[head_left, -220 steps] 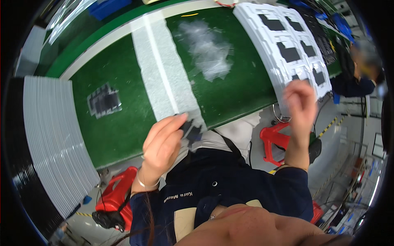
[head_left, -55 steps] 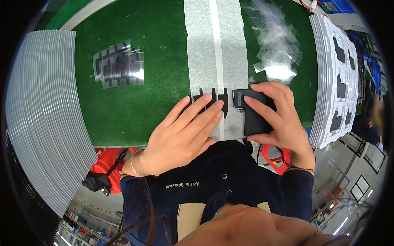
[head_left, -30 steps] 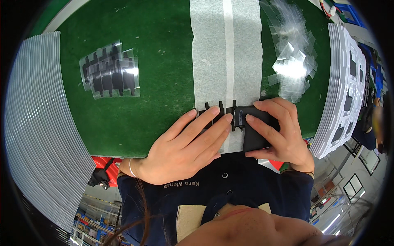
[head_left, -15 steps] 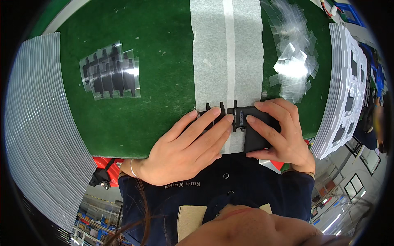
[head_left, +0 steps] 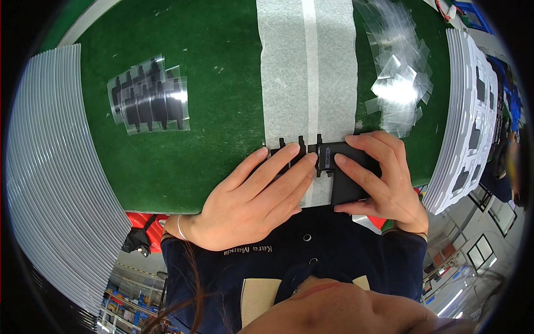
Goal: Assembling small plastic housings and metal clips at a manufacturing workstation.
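Note:
My right hand [head_left: 386, 181] grips a flat black rectangular block that looks like a battery pack [head_left: 347, 186], its thumb and fingers at the edges and the index finger on top. The block's left end meets a row of black die-cut stickers [head_left: 302, 146], whose tabs stick up past my fingers. My left hand [head_left: 253, 200] lies palm down with its fingers stretched over those stickers; the fingertips hide much of them. Both things rest on the near end of a pale grey strip [head_left: 286, 72] with a white centre line.
A green mat [head_left: 222, 100] covers the table. To the left lie clear sheets with black stickers [head_left: 150, 103] and a stack of clear ridged trays [head_left: 61, 167]. To the right are a heap of clear film pieces [head_left: 397, 83] and stacked white trays [head_left: 464, 122] holding black blocks.
Both hands stay in nearly the same place. The battery pack and stickers sit very slightly higher in the picture; the grip is the same.

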A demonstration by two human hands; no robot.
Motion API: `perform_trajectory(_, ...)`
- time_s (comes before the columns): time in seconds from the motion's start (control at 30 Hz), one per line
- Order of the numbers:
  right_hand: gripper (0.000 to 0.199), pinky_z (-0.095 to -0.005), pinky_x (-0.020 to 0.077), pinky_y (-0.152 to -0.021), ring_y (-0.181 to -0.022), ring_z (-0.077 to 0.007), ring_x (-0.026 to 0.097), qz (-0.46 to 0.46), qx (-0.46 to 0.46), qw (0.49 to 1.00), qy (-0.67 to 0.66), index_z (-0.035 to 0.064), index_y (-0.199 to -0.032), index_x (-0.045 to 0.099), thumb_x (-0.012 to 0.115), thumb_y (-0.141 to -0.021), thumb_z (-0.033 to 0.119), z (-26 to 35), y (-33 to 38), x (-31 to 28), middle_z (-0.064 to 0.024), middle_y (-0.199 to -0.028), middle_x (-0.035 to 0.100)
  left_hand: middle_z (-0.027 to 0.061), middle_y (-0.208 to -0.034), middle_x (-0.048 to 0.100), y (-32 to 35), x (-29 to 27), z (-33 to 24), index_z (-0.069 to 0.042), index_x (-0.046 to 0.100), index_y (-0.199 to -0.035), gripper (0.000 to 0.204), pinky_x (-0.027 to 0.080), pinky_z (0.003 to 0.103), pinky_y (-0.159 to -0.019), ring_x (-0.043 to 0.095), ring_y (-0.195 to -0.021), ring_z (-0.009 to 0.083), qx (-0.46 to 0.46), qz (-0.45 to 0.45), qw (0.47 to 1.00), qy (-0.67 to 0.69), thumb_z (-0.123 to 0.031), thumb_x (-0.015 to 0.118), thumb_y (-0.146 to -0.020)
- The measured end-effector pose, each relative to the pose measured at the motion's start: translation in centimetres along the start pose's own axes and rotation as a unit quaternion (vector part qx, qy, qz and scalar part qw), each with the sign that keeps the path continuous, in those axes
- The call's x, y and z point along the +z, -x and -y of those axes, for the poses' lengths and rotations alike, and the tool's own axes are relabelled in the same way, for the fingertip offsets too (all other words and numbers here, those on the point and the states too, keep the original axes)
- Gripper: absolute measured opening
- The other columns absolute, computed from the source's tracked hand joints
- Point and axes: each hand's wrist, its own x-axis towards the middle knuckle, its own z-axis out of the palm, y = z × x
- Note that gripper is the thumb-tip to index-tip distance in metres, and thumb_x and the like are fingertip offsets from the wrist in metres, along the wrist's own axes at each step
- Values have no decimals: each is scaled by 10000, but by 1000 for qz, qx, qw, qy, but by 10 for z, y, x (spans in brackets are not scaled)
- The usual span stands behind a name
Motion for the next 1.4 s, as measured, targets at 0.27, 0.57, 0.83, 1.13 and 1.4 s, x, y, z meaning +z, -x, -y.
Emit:
perform_trajectory(0.27, 652, -397, 413, -838, -1019, -307, 461, -3, -3, 1000, 5, 81, -1103, 597, 716, -527, 362, 0, 0, 0, -132, -1163, 484, 57, -1268, 477, 0, -1, 1, -47, 592, -1072, 364, 346, 372, -975, 421, -1201, 237, 0, 12, 1000, 1, -217, 563, -752)
perform_trajectory(0.57, 661, -409, 401, -840, -993, -322, 464, -32, 0, 999, -24, 68, -1117, 575, 759, -509, 251, 7, -5, -3, -130, -1129, 476, 90, -1161, 545, 6, 4, -4, -14, 622, -970, 304, 400, 384, -915, 483, -1127, 259, 29, -56, 998, -23, -162, 619, -704)
perform_trajectory(0.83, 356, -276, 407, -580, -675, -169, 511, -3, 105, 976, -193, -11, -925, 576, 721, -601, 1, 14, 1, -24, -72, -793, 499, 96, -884, 621, 14, 28, -20, -9, 597, -713, 154, 486, 317, -608, 593, -725, 233, 94, -230, 959, 138, -64, 690, -603)
perform_trajectory(1.13, 221, -233, 456, -683, -797, -101, 532, -225, 67, 807, -541, -6, -951, 465, 601, -779, -34, 42, 9, 21, -51, -884, 506, 229, -1111, 538, -10, 40, -49, -41, 302, -1111, 450, 405, 339, -872, 541, -982, 238, -20, -316, 742, 591, 11, 600, -778)
perform_trajectory(1.4, 102, -192, 290, -511, -581, -44, 356, -290, 11, 838, -463, 0, -807, 498, 578, -807, 64, 21, 13, 22, -2, -759, 505, 231, -1080, 566, -3, 48, -55, -35, 289, -1106, 387, 448, 340, -864, 571, -965, 224, -32, -300, 697, 651, 43, 543, -824)
